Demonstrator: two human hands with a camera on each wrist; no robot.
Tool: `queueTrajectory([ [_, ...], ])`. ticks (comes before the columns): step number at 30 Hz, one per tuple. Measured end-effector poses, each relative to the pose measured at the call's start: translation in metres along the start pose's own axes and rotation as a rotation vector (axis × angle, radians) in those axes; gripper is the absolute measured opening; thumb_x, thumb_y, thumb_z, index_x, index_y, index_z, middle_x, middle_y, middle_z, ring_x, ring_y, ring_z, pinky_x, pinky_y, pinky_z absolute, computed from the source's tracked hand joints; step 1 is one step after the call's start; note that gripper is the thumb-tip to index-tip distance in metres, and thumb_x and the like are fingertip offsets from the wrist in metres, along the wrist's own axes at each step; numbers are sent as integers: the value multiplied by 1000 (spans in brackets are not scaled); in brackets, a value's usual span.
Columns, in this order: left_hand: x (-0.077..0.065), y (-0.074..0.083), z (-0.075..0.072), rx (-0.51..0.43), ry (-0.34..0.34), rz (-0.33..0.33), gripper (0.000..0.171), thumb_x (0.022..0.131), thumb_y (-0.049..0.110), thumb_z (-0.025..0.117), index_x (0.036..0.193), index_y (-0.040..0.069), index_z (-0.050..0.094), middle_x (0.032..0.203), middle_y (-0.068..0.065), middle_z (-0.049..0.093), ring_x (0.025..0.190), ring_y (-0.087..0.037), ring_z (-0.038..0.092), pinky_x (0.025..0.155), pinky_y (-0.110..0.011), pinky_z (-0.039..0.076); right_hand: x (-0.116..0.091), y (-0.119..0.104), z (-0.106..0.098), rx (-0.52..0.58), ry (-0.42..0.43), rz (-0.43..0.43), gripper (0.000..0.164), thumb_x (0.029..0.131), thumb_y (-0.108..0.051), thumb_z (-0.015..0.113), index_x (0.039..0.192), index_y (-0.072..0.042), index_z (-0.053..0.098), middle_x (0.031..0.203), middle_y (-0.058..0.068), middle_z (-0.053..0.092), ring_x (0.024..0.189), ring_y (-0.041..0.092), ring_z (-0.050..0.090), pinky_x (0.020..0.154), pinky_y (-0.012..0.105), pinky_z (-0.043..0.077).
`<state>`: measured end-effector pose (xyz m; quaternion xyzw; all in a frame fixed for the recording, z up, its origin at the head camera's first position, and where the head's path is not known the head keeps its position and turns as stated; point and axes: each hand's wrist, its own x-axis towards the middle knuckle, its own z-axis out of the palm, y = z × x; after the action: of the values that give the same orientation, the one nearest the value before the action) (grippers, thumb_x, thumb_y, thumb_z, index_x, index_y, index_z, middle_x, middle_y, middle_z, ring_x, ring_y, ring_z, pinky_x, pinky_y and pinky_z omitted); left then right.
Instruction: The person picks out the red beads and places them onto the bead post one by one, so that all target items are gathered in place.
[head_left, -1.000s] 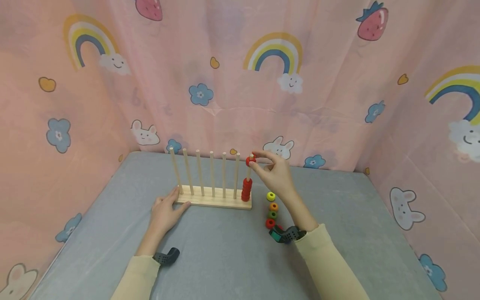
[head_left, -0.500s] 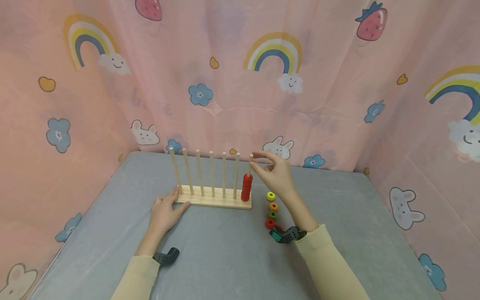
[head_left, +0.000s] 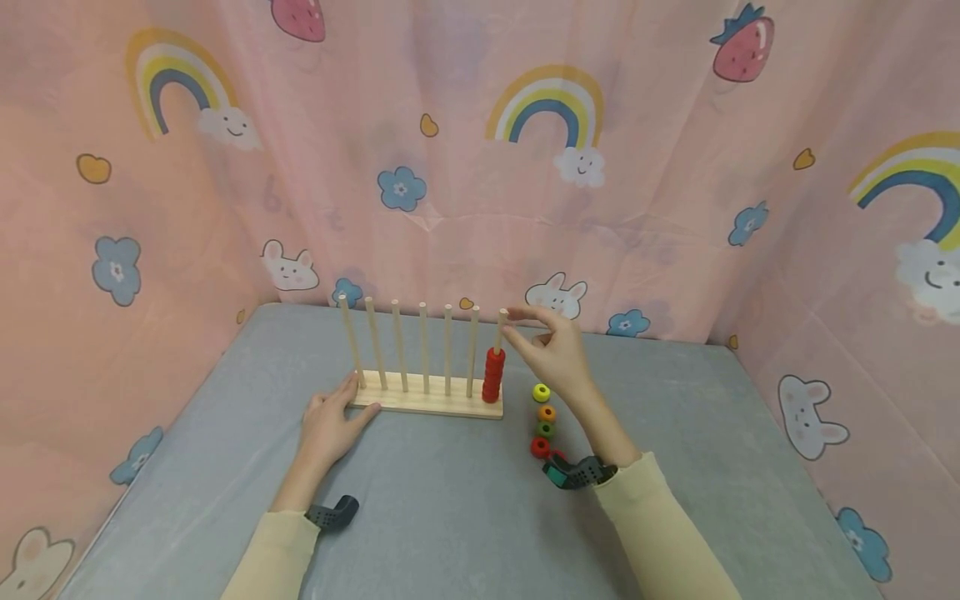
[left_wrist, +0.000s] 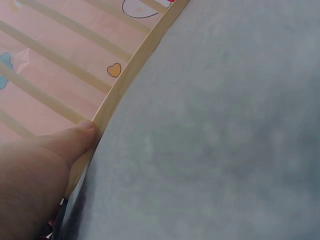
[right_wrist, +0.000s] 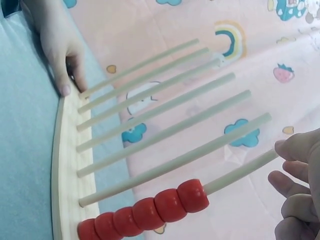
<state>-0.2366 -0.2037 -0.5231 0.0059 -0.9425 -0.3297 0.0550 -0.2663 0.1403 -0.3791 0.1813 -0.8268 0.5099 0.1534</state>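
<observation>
A wooden peg stand [head_left: 427,402] with a row of upright pegs stands on the table. Several red beads [right_wrist: 147,213] are stacked on its right-end peg, whose upper part is bare. My left hand [head_left: 327,427] holds the left end of the base, thumb along the front edge; in the left wrist view the thumb [left_wrist: 75,140] presses on that edge. At the top of the right-end peg is my right hand [head_left: 557,354], thumb and index finger parted beside the tip with no bead between them. The right wrist view shows its other fingers [right_wrist: 295,205] loosely bent.
Loose beads lie in a line right of the stand: a yellow bead [head_left: 542,392], an orange bead [head_left: 547,413], a green bead [head_left: 545,429] and a red bead [head_left: 540,447]. Another red one is partly hidden by the right wrist device [head_left: 579,472]. A pink printed curtain [head_left: 465,167] surrounds the grey-covered table [head_left: 450,517].
A red bead that my right hand held at the peg's top has dropped onto the stack, which is one bead taller. My right hand has since shifted slightly right; the left stays put.
</observation>
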Motion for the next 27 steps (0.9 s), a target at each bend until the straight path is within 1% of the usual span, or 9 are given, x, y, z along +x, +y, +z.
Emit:
queueTrajectory([
  [2,0,0,0,-2,-1,-1,76,103,41,71,161,2,41,167,-16,39,126,-45,48,105,-59,34,-3,3,-2,10,0,3,30,98,-13,79,127,-7,76,120,16,76,38,5,27,43,22,25],
  [6,-1,1,0,-3,-2,-2,77,103,42,71,161,2,41,167,-16,39,126,-45,48,104,-59,34,-13,11,-7,14,3,53,32,99,-14,78,129,-4,74,123,20,74,38,4,26,44,22,25],
  [11,-1,1,-1,-5,-1,-4,77,103,42,70,162,3,40,168,-16,39,125,-44,48,103,-58,35,-29,28,-16,-17,10,116,30,99,-16,78,127,-5,74,121,18,75,39,4,26,43,22,27],
  [13,-1,1,-1,-2,-1,-3,77,103,42,70,162,3,40,168,-15,39,125,-44,48,103,-58,35,-37,36,-20,-31,7,142,29,99,-16,77,126,-6,75,121,17,75,39,4,27,43,22,27],
  [18,0,1,-1,4,2,-1,77,103,42,70,162,3,40,168,-15,39,123,-43,49,102,-57,36,-59,53,-29,-50,-23,229,30,101,-14,75,130,-6,73,126,16,74,39,5,29,42,22,29],
  [21,0,0,-1,4,1,-3,77,103,42,70,162,4,40,168,-15,39,124,-43,49,102,-57,36,-72,63,-32,-45,-39,269,31,101,-15,74,131,-6,73,127,17,74,39,5,29,41,23,30],
  [27,0,0,-1,4,1,-2,77,103,43,70,162,4,41,168,-15,39,123,-44,48,102,-58,35,-98,78,-36,-50,-41,291,30,101,-15,75,129,-4,73,121,16,75,38,5,28,39,24,29],
])
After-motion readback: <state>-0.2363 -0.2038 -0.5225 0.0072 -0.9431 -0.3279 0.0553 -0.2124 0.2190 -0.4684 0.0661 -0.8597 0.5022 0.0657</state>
